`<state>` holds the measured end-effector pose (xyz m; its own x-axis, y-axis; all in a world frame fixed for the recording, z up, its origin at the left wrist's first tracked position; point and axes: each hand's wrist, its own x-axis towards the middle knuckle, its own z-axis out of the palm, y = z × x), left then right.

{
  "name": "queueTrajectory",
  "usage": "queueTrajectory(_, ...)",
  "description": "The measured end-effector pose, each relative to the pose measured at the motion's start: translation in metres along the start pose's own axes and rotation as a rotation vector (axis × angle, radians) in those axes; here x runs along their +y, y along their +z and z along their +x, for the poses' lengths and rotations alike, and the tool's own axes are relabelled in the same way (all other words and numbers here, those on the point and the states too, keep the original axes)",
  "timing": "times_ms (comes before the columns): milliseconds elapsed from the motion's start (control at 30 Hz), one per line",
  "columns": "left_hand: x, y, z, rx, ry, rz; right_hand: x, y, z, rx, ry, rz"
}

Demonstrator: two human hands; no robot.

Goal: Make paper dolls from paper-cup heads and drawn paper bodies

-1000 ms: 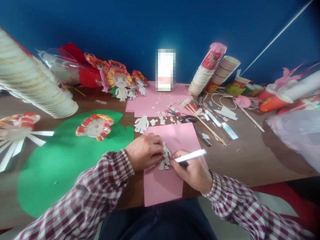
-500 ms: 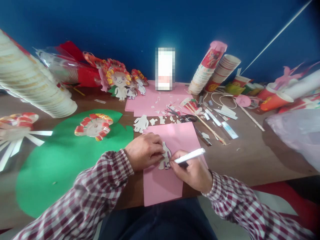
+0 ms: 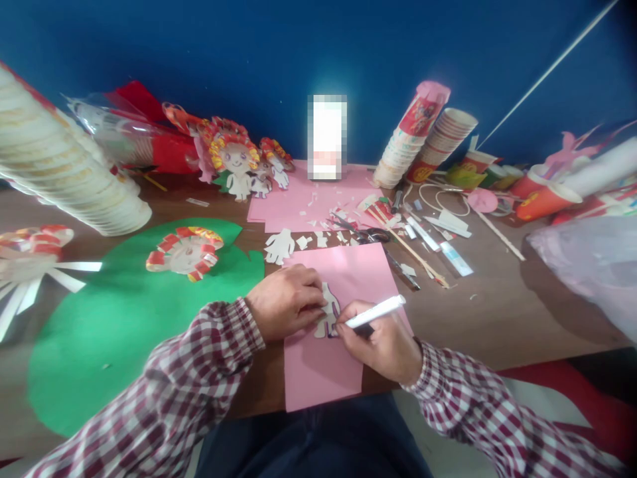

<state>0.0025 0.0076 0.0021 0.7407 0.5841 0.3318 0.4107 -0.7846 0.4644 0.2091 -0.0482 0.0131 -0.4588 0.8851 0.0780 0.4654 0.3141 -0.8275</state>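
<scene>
A small white paper cutout in the shape of a body (image 3: 330, 307), edged with a purple line, lies on a sheet of pink paper (image 3: 323, 378). My left hand (image 3: 291, 302) holds it down with bent fingers along its left side. In my right hand (image 3: 383, 342) is a white marker pen (image 3: 375, 312), pinched low near its tip at the cutout's right leg. The tip itself is hidden by my fingers.
A green paper shape (image 3: 114, 318) carries a cup-paper flower head (image 3: 186, 253). Behind are finished paper dolls (image 3: 237, 166), a bright phone-like screen (image 3: 327, 136) and stacked paper cups (image 3: 403, 143). Scissors (image 3: 371, 234), scraps and sticks lie beyond the pink sheet; a plastic bag (image 3: 587, 272) sits right.
</scene>
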Motion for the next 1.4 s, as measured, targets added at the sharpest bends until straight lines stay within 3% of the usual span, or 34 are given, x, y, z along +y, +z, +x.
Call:
queueTrajectory(433, -0.0003, 0.0003, 0.0008, 0.008, 0.012, 0.007, -0.0017, -0.0002, 0.0016, 0.047, 0.019, 0.0)
queueTrajectory(1400, 0.0006, -0.0009, -0.0003, 0.005, -0.003, -0.002, -0.0007, 0.0003, 0.0003, -0.004, -0.002, 0.018)
